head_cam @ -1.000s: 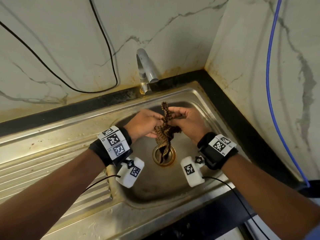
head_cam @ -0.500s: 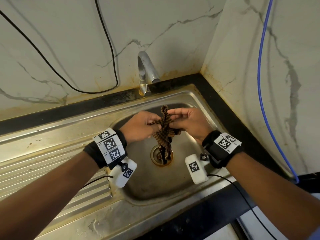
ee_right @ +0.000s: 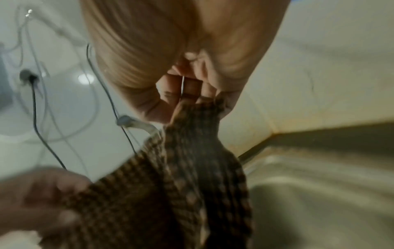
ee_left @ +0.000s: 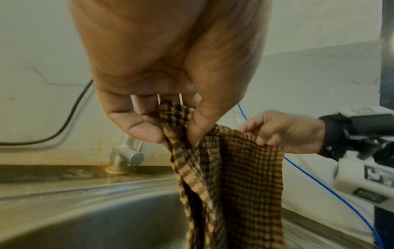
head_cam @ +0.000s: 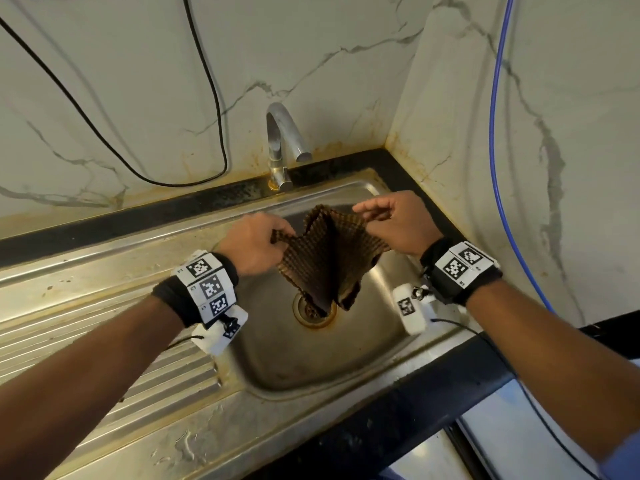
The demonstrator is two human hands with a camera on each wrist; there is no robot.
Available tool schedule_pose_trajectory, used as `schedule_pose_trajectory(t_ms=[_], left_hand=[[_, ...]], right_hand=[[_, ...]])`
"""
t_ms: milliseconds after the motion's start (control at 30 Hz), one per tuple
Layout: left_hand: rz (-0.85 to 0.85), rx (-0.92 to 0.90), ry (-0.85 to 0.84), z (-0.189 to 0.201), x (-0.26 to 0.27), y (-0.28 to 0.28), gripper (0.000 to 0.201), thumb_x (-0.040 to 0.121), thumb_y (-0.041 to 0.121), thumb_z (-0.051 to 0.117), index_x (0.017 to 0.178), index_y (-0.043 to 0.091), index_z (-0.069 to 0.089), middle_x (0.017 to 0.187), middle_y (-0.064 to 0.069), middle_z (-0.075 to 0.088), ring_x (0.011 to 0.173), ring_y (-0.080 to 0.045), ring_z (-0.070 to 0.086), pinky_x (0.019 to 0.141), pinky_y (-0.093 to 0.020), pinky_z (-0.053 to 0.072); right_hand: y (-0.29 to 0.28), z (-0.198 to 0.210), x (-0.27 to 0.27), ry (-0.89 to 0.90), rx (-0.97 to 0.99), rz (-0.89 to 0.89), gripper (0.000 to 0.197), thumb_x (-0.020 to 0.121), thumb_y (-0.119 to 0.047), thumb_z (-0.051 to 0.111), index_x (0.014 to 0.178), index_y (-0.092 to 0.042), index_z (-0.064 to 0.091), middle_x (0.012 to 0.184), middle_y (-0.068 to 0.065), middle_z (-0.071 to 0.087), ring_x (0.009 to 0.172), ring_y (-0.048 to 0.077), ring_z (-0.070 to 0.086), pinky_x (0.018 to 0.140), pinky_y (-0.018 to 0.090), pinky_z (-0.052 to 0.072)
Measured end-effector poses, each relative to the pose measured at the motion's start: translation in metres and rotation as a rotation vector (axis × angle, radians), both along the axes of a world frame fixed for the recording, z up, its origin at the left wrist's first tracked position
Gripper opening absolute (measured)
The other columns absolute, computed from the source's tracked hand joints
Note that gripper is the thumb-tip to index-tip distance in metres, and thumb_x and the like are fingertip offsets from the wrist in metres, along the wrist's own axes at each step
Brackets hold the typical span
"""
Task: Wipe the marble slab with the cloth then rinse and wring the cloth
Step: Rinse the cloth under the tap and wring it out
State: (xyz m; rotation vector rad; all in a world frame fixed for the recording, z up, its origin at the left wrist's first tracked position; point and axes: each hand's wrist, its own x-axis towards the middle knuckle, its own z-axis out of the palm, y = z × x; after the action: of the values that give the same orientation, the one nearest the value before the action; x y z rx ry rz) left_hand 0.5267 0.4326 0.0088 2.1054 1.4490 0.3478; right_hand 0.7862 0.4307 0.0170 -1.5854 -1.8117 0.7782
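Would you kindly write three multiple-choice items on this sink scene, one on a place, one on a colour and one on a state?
1. Where does the cloth hang?
A. Over the sink basin, above the drain
B. On the drainboard ridges
C. Draped over the tap

2. What colour is the cable on the right-hand wall?
A. Red
B. Blue
C. Yellow

3. How is the cloth held?
A. Balled in one fist
B. Lying loose in the basin
C. Spread between both hands, each pinching an upper edge

Answers:
1. A: the head view shows its lower tip just over the drain.
2. B: a blue line runs down the marble there.
3. C: the left hand and right hand each pinch an edge, and the cloth sags open between them.
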Motion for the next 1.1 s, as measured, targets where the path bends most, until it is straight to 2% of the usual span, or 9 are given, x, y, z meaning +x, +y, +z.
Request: schedule_pose_trajectory(t_ms=[100,200,300,533,633,700,833,1000,1100], left_hand=[[-0.009,0.057,-0.002,0.007,-0.011,0.012,0.024,0.092,0.015,0.055,0.11,0.025,0.068,0.101,0.008,0.066,0.092,-0.01,0.059,0.081,-0.028,0.046],[-0.053,0.133,-0.012,0.016,-0.004,0.017,0.024,0.094,0.014,0.053,0.109,0.025,0.067,0.099,0.013,0.06,0.093,-0.005,0.054,0.08,-0.022,0.039],[-0.076,0.199,-0.029,0.023,0.008,0.018,0.024,0.093,0.013,0.052,0.105,0.025,0.069,0.097,0.015,0.059,0.093,-0.003,0.054,0.081,-0.021,0.04],[-0.034,0.212,-0.135,0.03,0.029,0.022,0.027,0.087,0.009,0.056,0.093,0.029,0.073,0.09,0.021,0.064,0.087,0.003,0.056,0.086,-0.019,0.042],[0.003,0.215,-0.186,0.028,0.031,0.02,0.026,0.086,0.008,0.059,0.092,0.028,0.074,0.091,0.019,0.066,0.089,0.002,0.06,0.087,-0.02,0.044],[0.028,0.192,-0.208,0.023,0.029,0.019,0.025,0.086,0.007,0.062,0.095,0.027,0.074,0.092,0.018,0.066,0.088,0.003,0.059,0.085,-0.014,0.042],[0.082,0.162,-0.318,0.011,0.02,0.013,0.02,0.083,0.01,0.07,0.099,0.023,0.07,0.09,0.017,0.066,0.082,0.014,0.057,0.074,0.002,0.037],[0.066,-0.13,-0.371,-0.008,0.007,0.009,0.032,0.077,0.039,0.075,0.101,0.023,0.063,0.095,0.007,0.068,0.085,-0.001,0.063,0.078,-0.019,0.049],[0.121,-0.188,-0.408,-0.015,0.009,0.014,0.021,0.087,0.029,0.066,0.1,0.013,0.066,0.094,-0.003,0.069,0.088,-0.014,0.065,0.082,-0.033,0.053]], right_hand=[[0.0,-0.003,0.022,-0.24,0.03,-0.038,0.032,0.076,-0.004,0.065,0.099,-0.022,0.075,0.078,-0.018,0.062,0.069,-0.008,0.058,0.068,0.007,0.044],[0.0,-0.012,0.026,-0.377,-0.051,0.046,0.033,0.078,-0.006,0.064,0.104,-0.024,0.074,0.093,-0.008,0.069,0.086,0.007,0.064,0.083,0.024,0.051],[0.0,-0.025,0.023,-0.509,-0.13,0.141,0.036,0.079,-0.01,0.062,0.111,-0.023,0.07,0.1,0.002,0.07,0.093,0.019,0.064,0.083,0.037,0.054],[0.005,-0.037,-0.008,-0.119,-0.16,0.23,0.056,0.084,-0.041,0.071,0.136,-0.033,0.051,0.102,-0.018,0.062,0.09,0.0,0.06,0.084,0.027,0.049],[0.016,-0.042,-0.029,-0.034,-0.033,0.262,0.035,0.086,-0.036,0.069,0.12,-0.026,0.066,0.1,-0.012,0.07,0.087,0.0,0.065,0.081,0.024,0.052],[0.021,-0.041,-0.039,-0.068,0.036,0.243,0.016,0.089,-0.027,0.066,0.103,-0.023,0.073,0.085,-0.018,0.067,0.075,-0.008,0.061,0.072,0.013,0.045],[0.027,-0.04,-0.052,-0.035,0.126,0.213,0.012,0.088,-0.014,0.066,0.095,-0.015,0.075,0.071,-0.024,0.059,0.066,-0.016,0.055,0.059,0.004,0.035],[0.035,-0.035,-0.054,0.037,0.116,0.208,0.013,0.084,-0.013,0.069,0.095,-0.014,0.076,0.087,-0.004,0.075,0.078,0.001,0.067,0.072,0.017,0.053],[0.039,-0.034,-0.053,-0.057,0.15,0.305,0.014,0.085,-0.013,0.068,0.097,-0.015,0.076,0.087,-0.004,0.074,0.074,-0.003,0.063,0.071,0.006,0.047]])
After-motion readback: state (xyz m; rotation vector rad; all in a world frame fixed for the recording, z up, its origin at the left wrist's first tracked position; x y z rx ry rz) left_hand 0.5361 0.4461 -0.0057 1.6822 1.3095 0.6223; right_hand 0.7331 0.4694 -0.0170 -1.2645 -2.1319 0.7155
